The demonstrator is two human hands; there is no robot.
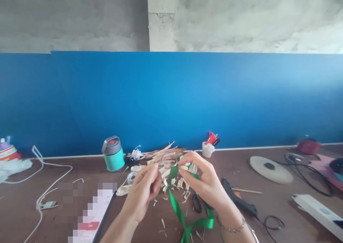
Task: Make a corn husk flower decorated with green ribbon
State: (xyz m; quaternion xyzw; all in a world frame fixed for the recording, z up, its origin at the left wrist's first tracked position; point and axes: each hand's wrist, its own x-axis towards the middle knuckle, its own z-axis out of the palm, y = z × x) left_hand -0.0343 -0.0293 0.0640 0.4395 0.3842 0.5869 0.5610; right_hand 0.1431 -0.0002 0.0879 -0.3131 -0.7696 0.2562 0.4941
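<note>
A glossy green satin ribbon [176, 206] hangs and curls between the two hands, its upper end beside the fingertips of the right hand [179, 167] and its lower folds looping down toward the near side of the dark brown wooden bench [150, 223]. The right grip is bent nearly together, thumb and forefinger a little apart at the tips; whether the ribbon is actually pinched there, I cannot tell. The left hand [154, 168] has its fingers curled in with the thumb on top, and whatever may lie within that grip is hidden. Behind the hands spreads a heap of dry, straw-coloured flat strips [160, 156], with a clear ring-shaped tape roll [163, 158] upright before it. Pale, petal-like shreds [163, 223] litter the bench below, and right of the right hand lies a black glue gun [241, 202] with a cable.
</note>
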